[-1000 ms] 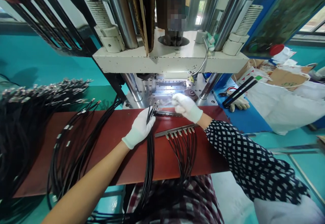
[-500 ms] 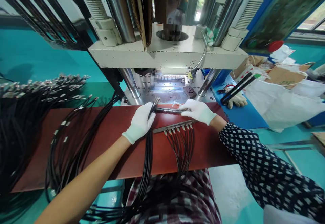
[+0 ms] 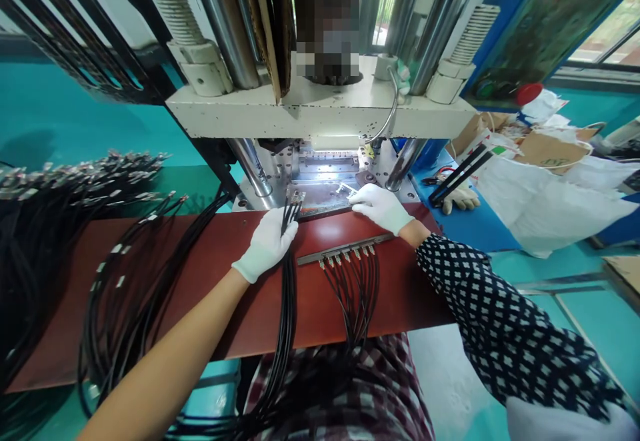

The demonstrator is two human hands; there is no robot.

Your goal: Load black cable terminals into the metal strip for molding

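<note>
My left hand (image 3: 267, 244), in a white glove, is closed around a bundle of black cables (image 3: 286, 308). Their small connector ends (image 3: 296, 198) stick up above the fingers. Beside it a narrow dark metal bar (image 3: 325, 212) runs across to my right hand (image 3: 383, 209), also gloved and closed at the bar's right end. A thin white plastic piece (image 3: 345, 190) shows at the right fingertips; whether they pinch it is unclear. Nearer me, a second metal bar (image 3: 345, 249) lies on the red-brown board (image 3: 400, 294), with several cable connectors set along its edge.
Ahead stands a press with a pale upper plate (image 3: 320, 118) and a lit metal mould (image 3: 325, 168) between steel posts. Many cables (image 3: 30, 241) are heaped at left. A glove (image 3: 460, 198), black-handled tool (image 3: 460, 178) and white sacks (image 3: 530, 194) are at right.
My right hand has moved up towards the press with the bar's right end and the white piece. The cable bundle stays in my left hand, its connectors now more spread in view.
</note>
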